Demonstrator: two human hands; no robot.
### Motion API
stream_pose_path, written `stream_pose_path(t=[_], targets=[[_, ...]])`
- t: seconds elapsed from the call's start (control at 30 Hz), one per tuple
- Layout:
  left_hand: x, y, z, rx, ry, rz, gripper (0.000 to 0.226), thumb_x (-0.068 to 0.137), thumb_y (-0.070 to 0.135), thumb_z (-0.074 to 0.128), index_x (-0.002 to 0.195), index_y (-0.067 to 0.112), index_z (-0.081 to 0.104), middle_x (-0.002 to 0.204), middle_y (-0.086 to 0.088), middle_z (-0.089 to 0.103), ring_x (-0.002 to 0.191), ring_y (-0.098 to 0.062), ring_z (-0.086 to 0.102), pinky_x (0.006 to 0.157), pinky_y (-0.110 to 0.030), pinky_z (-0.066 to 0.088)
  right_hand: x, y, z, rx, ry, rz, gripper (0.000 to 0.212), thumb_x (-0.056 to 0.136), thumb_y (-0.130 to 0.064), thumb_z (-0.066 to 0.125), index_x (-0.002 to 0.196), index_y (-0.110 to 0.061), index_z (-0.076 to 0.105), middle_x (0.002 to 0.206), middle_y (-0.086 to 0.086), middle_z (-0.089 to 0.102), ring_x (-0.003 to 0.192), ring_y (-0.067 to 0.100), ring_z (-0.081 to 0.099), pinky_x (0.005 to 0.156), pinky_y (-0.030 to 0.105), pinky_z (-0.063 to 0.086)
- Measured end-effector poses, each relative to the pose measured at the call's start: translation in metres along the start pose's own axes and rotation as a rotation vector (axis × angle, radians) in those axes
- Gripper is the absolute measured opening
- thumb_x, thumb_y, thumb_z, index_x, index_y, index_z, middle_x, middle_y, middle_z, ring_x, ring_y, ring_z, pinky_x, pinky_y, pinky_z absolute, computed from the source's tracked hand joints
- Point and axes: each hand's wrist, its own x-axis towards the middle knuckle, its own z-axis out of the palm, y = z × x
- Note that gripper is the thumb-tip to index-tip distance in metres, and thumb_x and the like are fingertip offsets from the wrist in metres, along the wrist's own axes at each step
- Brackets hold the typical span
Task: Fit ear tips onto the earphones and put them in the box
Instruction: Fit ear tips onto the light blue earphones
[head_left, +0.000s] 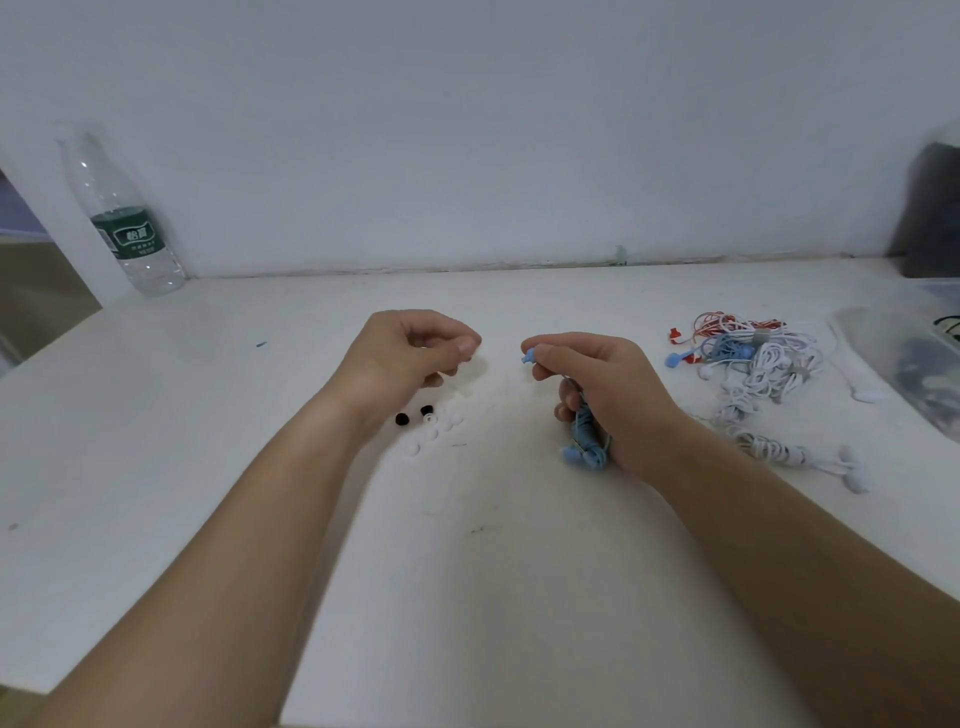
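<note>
White table top (493, 571) runs back to a pale wall (467, 130) and meets it at a scuffed seam. Its left edge drops away past a clear water bottle (124, 218) standing in the far-left corner. Loose ear tips (431, 423), white with two black among them, lie on the table beside the left wrist. Open surface extends from the ear tips toward the person and well to their left, marked only by small stains. Right of the ear tips, the right hand (597, 384) pinches one bud of a blue earphone (530, 357) between thumb and forefinger, nozzle pointing left. Its lower fingers curl round the coiled blue cable, and a second bud shows below the palm. Just beyond the ear tips, the left hand (410, 353) hovers with fingers curled and thumb meeting forefinger; whether a tip is pinched there cannot be told. Well right of the ear tips lies a tangle of earphones (748, 358), white, blue and red, with one white bundle (779, 454) nearer the person. Farther right still, a clear plastic box (904, 364) sits at the frame's edge, contents blurred.
</note>
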Motion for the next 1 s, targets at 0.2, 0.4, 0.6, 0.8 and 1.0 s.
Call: stream_pose_path(t=[0.2,0.4,0.6,0.8,1.0], targets=[[-0.003,0.008,0.014,-0.573,-0.125,-0.181,0.014,0.092,0.000,0.062,0.098,0.008,0.071,0.090,-0.005,0.075,0.079,-0.011,0.070,0.072,-0.016,0.056,-0.004,-0.010,-0.001,0.083,-0.048,-0.066,0.008,0.091,-0.012,0.068,0.096,-0.013,0.075,0.080,0.004,0.073,0.050,0.012,0.043,0.053,0.026,0.046],[-0.006,0.013,0.021,-0.741,-0.153,-0.217,0.017,0.090,-0.006,0.058,0.097,0.005,0.069,0.091,-0.009,0.076,0.080,-0.014,0.074,0.068,-0.017,0.058,-0.007,-0.015,-0.001,0.066,-0.069,-0.118,0.005,0.091,-0.012,0.068,0.093,-0.014,0.073,0.083,0.006,0.075,0.050,0.012,0.046,0.054,0.026,0.050],[-0.006,0.013,0.023,-0.700,-0.174,-0.189,0.018,0.083,-0.006,0.063,0.095,0.006,0.069,0.095,-0.012,0.076,0.088,-0.017,0.075,0.069,-0.017,0.057,-0.007,-0.015,-0.002,0.041,-0.078,-0.138,0.008,0.093,-0.011,0.066,0.095,-0.014,0.073,0.079,0.004,0.075,0.051,0.010,0.048,0.056,0.025,0.052],[-0.006,0.011,0.025,-0.689,-0.209,-0.165,0.023,0.070,0.000,0.070,0.092,0.006,0.069,0.097,-0.015,0.076,0.098,-0.024,0.074,0.068,-0.017,0.057,-0.006,-0.013,-0.002,0.022,-0.072,-0.145,0.007,0.092,-0.012,0.067,0.095,-0.015,0.073,0.070,-0.003,0.072,0.050,0.009,0.049,0.055,0.025,0.052],[-0.006,0.012,0.024,-0.692,-0.201,-0.166,0.021,0.070,-0.001,0.068,0.090,0.006,0.069,0.089,-0.011,0.077,0.085,-0.017,0.076,0.067,-0.017,0.058,-0.005,-0.014,-0.003,-0.001,-0.061,-0.154,0.005,0.092,-0.012,0.068,0.093,-0.014,0.073,0.075,0.002,0.074,0.049,0.010,0.049,0.055,0.027,0.052]])
